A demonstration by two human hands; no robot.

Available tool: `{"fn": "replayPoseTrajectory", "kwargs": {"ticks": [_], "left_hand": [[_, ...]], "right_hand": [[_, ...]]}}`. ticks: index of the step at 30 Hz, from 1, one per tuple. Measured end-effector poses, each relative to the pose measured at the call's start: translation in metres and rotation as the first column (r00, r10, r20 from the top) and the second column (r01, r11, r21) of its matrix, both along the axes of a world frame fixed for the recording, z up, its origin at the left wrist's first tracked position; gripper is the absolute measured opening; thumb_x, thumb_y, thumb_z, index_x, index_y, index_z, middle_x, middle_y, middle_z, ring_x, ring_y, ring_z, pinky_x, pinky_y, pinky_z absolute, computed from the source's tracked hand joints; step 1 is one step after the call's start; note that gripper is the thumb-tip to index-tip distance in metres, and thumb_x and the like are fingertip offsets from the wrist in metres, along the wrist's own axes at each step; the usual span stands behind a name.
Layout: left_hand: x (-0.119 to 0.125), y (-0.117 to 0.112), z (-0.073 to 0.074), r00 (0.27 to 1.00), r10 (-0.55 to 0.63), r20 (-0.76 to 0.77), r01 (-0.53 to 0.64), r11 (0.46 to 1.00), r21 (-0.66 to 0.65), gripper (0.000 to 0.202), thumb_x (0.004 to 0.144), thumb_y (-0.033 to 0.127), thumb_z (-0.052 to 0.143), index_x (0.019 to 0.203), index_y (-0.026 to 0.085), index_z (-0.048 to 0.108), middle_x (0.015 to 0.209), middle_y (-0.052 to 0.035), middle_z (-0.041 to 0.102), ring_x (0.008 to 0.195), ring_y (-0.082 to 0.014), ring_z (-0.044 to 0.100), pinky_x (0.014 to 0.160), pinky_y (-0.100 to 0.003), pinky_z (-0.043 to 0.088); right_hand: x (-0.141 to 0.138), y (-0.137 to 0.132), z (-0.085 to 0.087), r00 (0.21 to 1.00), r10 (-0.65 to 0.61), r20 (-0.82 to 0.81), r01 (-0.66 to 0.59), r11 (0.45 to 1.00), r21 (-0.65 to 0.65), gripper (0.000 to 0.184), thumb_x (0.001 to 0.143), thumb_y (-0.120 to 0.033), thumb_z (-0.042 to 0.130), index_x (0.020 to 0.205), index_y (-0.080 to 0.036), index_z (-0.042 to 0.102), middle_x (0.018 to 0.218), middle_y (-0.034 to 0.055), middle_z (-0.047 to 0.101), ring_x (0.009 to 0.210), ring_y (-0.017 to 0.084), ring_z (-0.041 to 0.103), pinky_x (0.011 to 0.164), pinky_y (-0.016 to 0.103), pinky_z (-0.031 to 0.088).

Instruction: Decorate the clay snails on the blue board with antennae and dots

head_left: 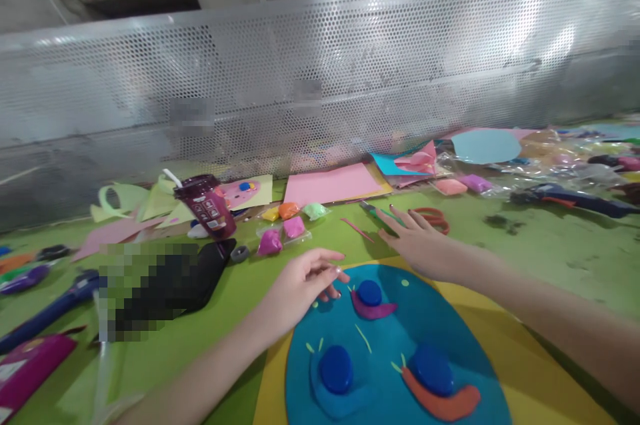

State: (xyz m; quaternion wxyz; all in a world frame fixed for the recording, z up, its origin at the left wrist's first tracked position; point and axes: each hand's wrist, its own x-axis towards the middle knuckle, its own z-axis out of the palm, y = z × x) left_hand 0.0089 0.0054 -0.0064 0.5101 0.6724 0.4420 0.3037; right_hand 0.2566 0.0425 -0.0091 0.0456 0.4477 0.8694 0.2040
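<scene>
A blue oval sheet [385,358] lies on yellow paper [545,358], carrying three clay snails. One has a purple body [375,309], one an orange body [440,398], one a blue body [345,401]; each bears a dark blue round shell. A thin pale green clay strip [363,338] rests between them. Over the sheet's upper left edge is my left hand [307,281], its fingers loosely bent and apart, with nothing visible in them. My right hand [413,238] reaches past the sheet, fingers spread over a slim green tool [369,209] beside orange-handled scissors [434,218].
Bagged clay lumps [294,227], a purple cup with a straw [207,205] and a black phone [213,275] lie to the left. Pink paper [333,185] sits at the back, before a perforated metal panel [320,71]. A dark blue tool [580,200] lies at right.
</scene>
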Motion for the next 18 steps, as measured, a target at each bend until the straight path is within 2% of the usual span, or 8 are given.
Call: {"fn": "replayPoseTrajectory", "kwargs": {"ticks": [2,7,13,16,18], "left_hand": [[0.0,0.0,0.001,1.0,0.0,-0.004,0.0,1.0,0.001,0.021,0.087,0.023,0.046,0.106,0.016,0.052,0.09,-0.0051,0.067,0.067,-0.0131,0.059,0.062,-0.027,0.046],[-0.002,-0.001,0.0,1.0,0.002,-0.005,-0.002,1.0,-0.003,0.022,0.087,0.024,0.047,0.107,0.016,0.052,0.089,-0.0049,0.067,0.067,-0.013,0.059,0.062,-0.026,0.046],[-0.001,-0.001,0.0,1.0,-0.007,-0.006,0.007,1.0,0.002,0.023,0.087,0.025,0.046,0.107,0.016,0.052,0.09,-0.0053,0.067,0.068,-0.0134,0.059,0.063,-0.027,0.046],[0.0,-0.001,-0.001,1.0,0.003,-0.013,-0.003,1.0,0.002,0.022,0.087,0.025,0.047,0.107,0.016,0.052,0.089,-0.0048,0.067,0.067,-0.0133,0.06,0.062,-0.027,0.047],[0.0,0.0,-0.001,1.0,0.0,-0.011,0.0,1.0,0.003,0.022,0.087,0.026,0.048,0.107,0.017,0.052,0.089,-0.0048,0.067,0.067,-0.0134,0.06,0.062,-0.027,0.047]], "right_hand": [[0.0,0.004,-0.002,1.0,-0.011,-0.024,0.011,1.0,0.007,0.061,0.064,0.004,0.043,0.123,-0.009,0.051,0.142,0.0205,0.029,0.128,0.04,0.027,0.094,0.055,0.037],[0.008,-0.002,0.003,1.0,0.022,-0.006,-0.022,0.999,-0.043,0.052,0.069,0.0,0.042,0.118,-0.013,0.057,0.136,0.0177,0.041,0.127,0.037,0.032,0.092,0.052,0.042],[-0.005,-0.005,0.007,0.997,-0.059,0.048,0.062,0.996,-0.057,0.06,0.066,0.004,0.039,0.124,-0.005,0.05,0.143,0.0213,0.025,0.129,0.041,0.024,0.095,0.059,0.034],[-0.005,-0.007,0.01,0.997,-0.055,0.051,0.059,0.994,-0.093,0.064,0.064,0.006,0.038,0.126,-0.005,0.049,0.143,0.0216,0.026,0.129,0.042,0.023,0.095,0.06,0.034],[-0.001,-0.01,0.016,0.998,-0.034,0.053,0.041,0.99,-0.131,0.063,0.063,0.006,0.039,0.122,-0.009,0.054,0.142,0.0202,0.027,0.128,0.042,0.023,0.094,0.06,0.035]]}}
